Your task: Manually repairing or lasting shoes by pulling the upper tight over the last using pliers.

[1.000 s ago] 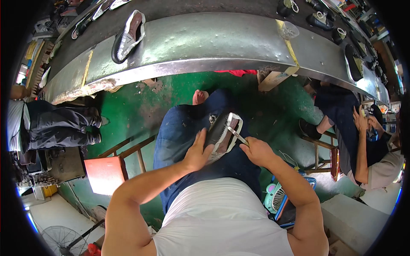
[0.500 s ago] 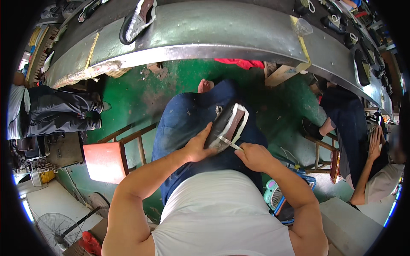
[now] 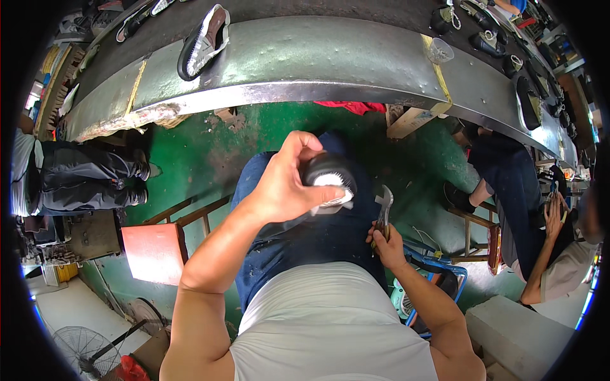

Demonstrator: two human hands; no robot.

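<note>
My left hand (image 3: 286, 181) grips a black shoe upper (image 3: 329, 166) above my lap, with the thumb across its near end. The shoe is tilted, so one rounded end faces me, and a white underside with a gathered, stitched-looking edge shows there. Its far part is hidden behind that end. Off to the right, apart from the shoe, my right hand (image 3: 389, 249) is closed round the handles of a pair of shoemaker's pincers (image 3: 386, 204). Their curved metal head points away from me.
A metal-edged bench (image 3: 286, 57) crosses ahead, bearing a half-made shoe (image 3: 204, 43), a clear cup (image 3: 440, 51) and several dark shoes at right. A red-topped stool (image 3: 152, 249) stands left. Another person (image 3: 562, 254) sits right; someone's dark-trousered legs (image 3: 89, 166) show left.
The pincers have come off the shoe and moved right with my right hand. My left hand has raised the shoe and turned it end-on toward me.
</note>
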